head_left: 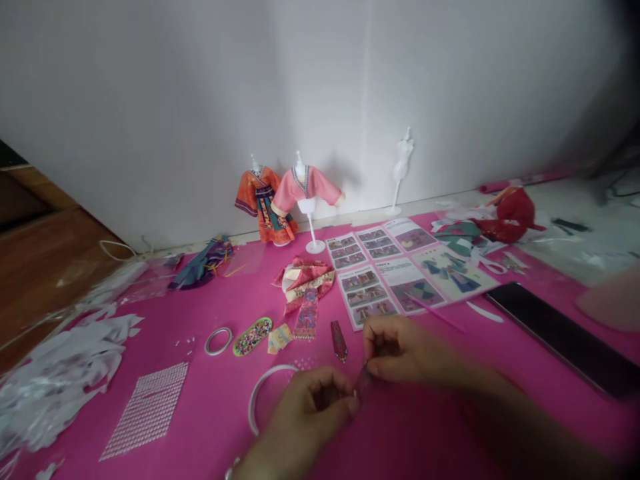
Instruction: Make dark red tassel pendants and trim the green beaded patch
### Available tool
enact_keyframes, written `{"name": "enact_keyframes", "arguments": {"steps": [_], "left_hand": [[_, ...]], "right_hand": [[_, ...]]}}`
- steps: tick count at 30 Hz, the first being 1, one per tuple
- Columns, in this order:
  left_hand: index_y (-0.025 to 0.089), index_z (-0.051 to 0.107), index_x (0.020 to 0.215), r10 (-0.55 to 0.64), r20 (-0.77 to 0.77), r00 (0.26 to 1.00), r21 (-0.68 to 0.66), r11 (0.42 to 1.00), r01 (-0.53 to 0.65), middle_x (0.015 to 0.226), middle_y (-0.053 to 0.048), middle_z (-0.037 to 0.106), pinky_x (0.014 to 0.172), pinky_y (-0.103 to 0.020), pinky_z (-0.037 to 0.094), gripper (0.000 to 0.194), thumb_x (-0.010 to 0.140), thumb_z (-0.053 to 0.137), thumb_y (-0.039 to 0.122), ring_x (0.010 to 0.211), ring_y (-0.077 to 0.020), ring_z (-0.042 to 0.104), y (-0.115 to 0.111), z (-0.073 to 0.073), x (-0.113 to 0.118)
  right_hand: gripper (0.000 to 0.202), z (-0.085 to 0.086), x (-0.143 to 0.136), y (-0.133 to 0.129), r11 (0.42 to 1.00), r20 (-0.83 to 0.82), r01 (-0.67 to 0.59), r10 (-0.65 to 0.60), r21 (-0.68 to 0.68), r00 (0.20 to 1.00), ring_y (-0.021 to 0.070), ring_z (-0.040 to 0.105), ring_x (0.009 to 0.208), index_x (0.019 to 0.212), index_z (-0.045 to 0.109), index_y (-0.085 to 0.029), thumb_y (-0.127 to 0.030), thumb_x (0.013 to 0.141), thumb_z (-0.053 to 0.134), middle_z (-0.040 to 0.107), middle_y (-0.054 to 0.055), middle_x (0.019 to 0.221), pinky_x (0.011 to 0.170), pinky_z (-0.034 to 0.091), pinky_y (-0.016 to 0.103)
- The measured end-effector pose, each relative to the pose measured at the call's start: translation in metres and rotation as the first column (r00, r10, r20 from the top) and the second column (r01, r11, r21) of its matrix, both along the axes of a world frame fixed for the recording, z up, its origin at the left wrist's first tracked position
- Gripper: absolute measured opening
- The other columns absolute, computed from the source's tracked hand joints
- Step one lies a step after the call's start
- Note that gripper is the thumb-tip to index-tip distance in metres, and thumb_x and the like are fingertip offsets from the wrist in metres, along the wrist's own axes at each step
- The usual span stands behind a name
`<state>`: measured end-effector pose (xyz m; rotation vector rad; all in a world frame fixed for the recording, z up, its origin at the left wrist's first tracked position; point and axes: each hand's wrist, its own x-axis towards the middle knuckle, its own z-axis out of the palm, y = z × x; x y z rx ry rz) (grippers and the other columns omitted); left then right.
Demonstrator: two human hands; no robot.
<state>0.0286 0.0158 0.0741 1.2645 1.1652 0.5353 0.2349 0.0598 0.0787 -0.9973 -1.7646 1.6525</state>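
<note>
Low in the middle of the head view, my left hand [317, 405] and my right hand [403, 350] nearly meet, both with thumb and fingertips pinched. A small dark piece [363, 380], blurred, runs from my right fingertips toward the left ones. Something tiny and whitish shows at my left fingertips, too small to name. Just beyond the hands lies a dark red patterned strip [339, 341] with a pointed end. A white ring [256, 393] is partly hidden behind my left hand. Farther back are a patterned strip [307, 313], a cream scrap [280, 339] and folded red-and-cream fabric [300, 275].
Doll forms in an orange robe [277, 227] and a pink top [325, 187] stand by the wall, with a bare form [404, 160]. Around the pink mat lie an instruction sheet [367, 293], phone [560, 333], scissors [493, 265], bead tray [253, 337], tape roll [209, 342] and gem sheet [150, 413].
</note>
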Motion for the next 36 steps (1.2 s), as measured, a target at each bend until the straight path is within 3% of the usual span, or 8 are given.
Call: {"name": "enact_keyframes", "arguments": {"steps": [4,8,12,16,21,26,31,36], "left_hand": [[0.022,0.054,0.063,0.011,0.041,0.999,-0.052,0.999,-0.008,0.053,0.008,0.046,0.052,-0.025,0.027,0.019,0.064,0.063,0.038,0.049,-0.0097,0.037,0.002,0.001,0.001],[0.021,0.053,0.063,0.084,0.123,0.989,-0.047,0.996,-0.079,0.049,0.009,0.043,0.049,-0.023,0.022,0.017,0.070,0.062,0.034,0.046,-0.0080,0.033,0.000,-0.008,-0.002],[0.021,0.051,0.062,0.187,0.197,0.963,-0.131,0.978,-0.163,0.047,0.010,0.040,0.047,-0.022,0.021,0.018,0.067,0.065,0.031,0.044,-0.0069,0.030,-0.004,-0.021,-0.004],[0.021,0.050,0.062,0.223,0.225,0.948,-0.208,0.962,-0.177,0.051,0.009,0.041,0.050,-0.023,0.023,0.026,0.067,0.070,0.036,0.047,-0.0072,0.032,-0.007,-0.024,-0.003],[0.022,0.047,0.060,0.232,0.239,0.943,-0.220,0.959,-0.181,0.051,0.008,0.041,0.051,-0.023,0.023,0.026,0.067,0.068,0.035,0.049,-0.0079,0.032,-0.010,-0.018,-0.001],[0.021,0.047,0.060,0.255,0.204,0.945,-0.223,0.952,-0.209,0.050,0.009,0.041,0.050,-0.023,0.021,0.021,0.067,0.064,0.031,0.047,-0.0072,0.030,-0.010,-0.012,0.001],[0.022,0.045,0.058,0.280,0.218,0.935,-0.203,0.950,-0.237,0.049,0.010,0.039,0.051,-0.023,0.021,0.028,0.069,0.069,0.034,0.049,-0.0077,0.030,-0.010,-0.016,0.000],[0.022,0.044,0.059,0.273,0.282,0.920,-0.244,0.948,-0.206,0.050,0.009,0.039,0.050,-0.024,0.018,0.035,0.069,0.073,0.038,0.048,-0.0071,0.028,-0.011,-0.019,0.001]], "right_hand": [[0.014,-0.003,-0.004,0.001,0.996,-0.113,0.036,-0.045,-0.082,0.993,0.0132,0.061,0.056,0.086,0.056,-0.023,-0.034,0.080,0.063,0.062,-0.004,0.065,0.054,0.046,0.025],[0.026,-0.008,-0.009,-0.003,0.987,-0.204,0.035,-0.067,-0.157,0.977,0.0120,0.060,0.056,0.105,0.056,-0.024,-0.043,0.088,0.059,0.060,-0.005,0.069,0.054,0.046,0.025],[0.042,-0.016,-0.016,-0.009,0.969,-0.263,-0.023,-0.044,-0.245,0.964,0.0097,0.057,0.057,0.110,0.054,-0.024,-0.026,0.073,0.075,0.060,-0.006,0.076,0.054,0.045,0.023],[0.041,-0.020,-0.021,-0.013,0.956,-0.243,-0.008,-0.066,-0.292,0.968,0.0094,0.057,0.055,0.107,0.055,-0.023,-0.012,0.070,0.068,0.059,-0.008,0.068,0.053,0.043,0.022],[0.041,-0.016,-0.023,-0.015,0.935,-0.254,-0.036,-0.058,-0.353,0.965,0.0097,0.060,0.056,0.104,0.054,-0.022,-0.010,0.066,0.067,0.060,-0.009,0.069,0.053,0.041,0.021],[0.035,-0.016,-0.024,-0.017,0.930,-0.306,-0.071,-0.046,-0.361,0.951,0.0104,0.062,0.055,0.105,0.055,-0.021,-0.011,0.072,0.065,0.062,-0.008,0.068,0.052,0.040,0.021],[0.041,-0.018,-0.024,-0.018,0.912,-0.329,-0.089,-0.052,-0.400,0.943,0.0084,0.061,0.057,0.105,0.056,-0.021,-0.009,0.068,0.070,0.062,-0.008,0.073,0.052,0.040,0.019],[0.042,-0.020,-0.024,-0.018,0.930,-0.295,-0.049,-0.065,-0.364,0.953,0.0090,0.060,0.058,0.103,0.057,-0.022,-0.005,0.066,0.066,0.064,-0.006,0.074,0.053,0.041,0.020]]}}
